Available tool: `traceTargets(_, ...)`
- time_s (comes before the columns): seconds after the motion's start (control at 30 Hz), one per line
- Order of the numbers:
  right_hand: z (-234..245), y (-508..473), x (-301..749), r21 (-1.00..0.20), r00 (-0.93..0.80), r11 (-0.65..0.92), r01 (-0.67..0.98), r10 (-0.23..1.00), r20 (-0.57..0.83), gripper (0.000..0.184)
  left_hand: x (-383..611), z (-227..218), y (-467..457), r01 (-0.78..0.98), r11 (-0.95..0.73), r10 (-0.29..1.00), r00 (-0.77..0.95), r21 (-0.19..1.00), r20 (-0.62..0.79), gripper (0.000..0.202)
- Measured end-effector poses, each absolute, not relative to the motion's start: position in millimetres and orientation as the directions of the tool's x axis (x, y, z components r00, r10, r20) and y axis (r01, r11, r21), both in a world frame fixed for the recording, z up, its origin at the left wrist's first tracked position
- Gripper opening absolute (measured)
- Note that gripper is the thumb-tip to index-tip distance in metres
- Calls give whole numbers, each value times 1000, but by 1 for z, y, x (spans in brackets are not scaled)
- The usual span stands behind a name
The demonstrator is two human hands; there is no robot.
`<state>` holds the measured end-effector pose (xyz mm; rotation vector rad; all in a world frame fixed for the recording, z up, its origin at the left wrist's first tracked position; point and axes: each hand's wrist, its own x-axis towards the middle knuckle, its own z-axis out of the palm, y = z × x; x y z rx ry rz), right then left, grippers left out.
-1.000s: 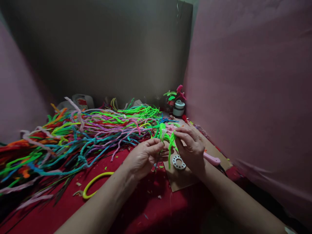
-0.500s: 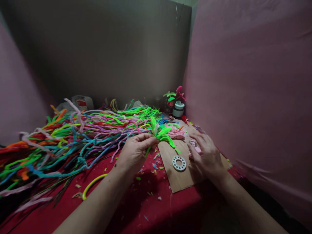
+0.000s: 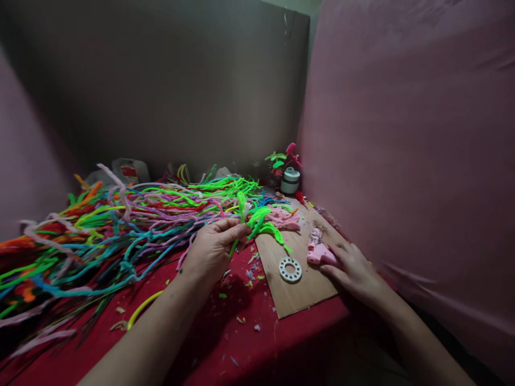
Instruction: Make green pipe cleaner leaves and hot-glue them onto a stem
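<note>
- Already, near the middle of the frame, our left hand (image 3: 211, 249) pinches the stem of a green pipe-cleaner piece (image 3: 259, 222) between thumb and fingertips, holding it raised just above the red worktop (image 3: 257, 343).
- We judge the piece partly made: several green loops fan out from a pale wrapped spot near the top, and one thin green stem runs down into the fingers. Whether the wrap is finished we cannot tell.
- To the right of centre, our right hand (image 3: 354, 271) lies low on the cardboard sheet (image 3: 300, 292), fingers curled against the rear of a pink tool (image 3: 319, 251). We cannot tell whether they grip it or only touch it.
- So the green piece and the pink tool are well apart, the piece up and left of the tool, with bare cardboard between them.
- A white ring with holes (image 3: 290, 269) lies flat on the cardboard, between the two hands and just below the green piece.
- A small heap of pink pieces (image 3: 284, 219) lies at the far end of the cardboard, just beside the green loops.
- Across the left half of the frame spreads a big pile of loose pipe cleaners (image 3: 120, 225) in many colours, which suggests plenty of material unused.
- A yellow curved piece (image 3: 142, 308) lies on the worktop at lower left, beside our left forearm.
- Coloured clippings are scattered on the red cloth beneath the left hand.
</note>
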<state>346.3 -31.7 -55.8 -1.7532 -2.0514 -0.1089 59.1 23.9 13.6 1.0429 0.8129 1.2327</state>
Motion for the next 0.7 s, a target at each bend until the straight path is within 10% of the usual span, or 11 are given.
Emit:
traceTargets(0.23, -49, -36, 330, -510, 111, 197, 837, 852, 512, 37, 55, 13, 28, -458, 27, 987, 156, 888, 50, 17)
traceTargets(0.37, -25, -34, 310, -961, 248, 186, 206, 940, 235, 33, 52, 17, 31, -532, 12, 994, 96, 847, 46, 19)
traceTargets(0.47, -2, -30, 288, -971, 139, 173, -167, 979, 150, 46, 49, 20, 33, -548, -18, 999, 26, 836, 39, 22)
traceTargets(0.7, 34, -20, 231, -967, -245, 183, -177, 944, 223, 64, 37, 22, 39, -497, -296, 955, -124, 816, 271, 18)
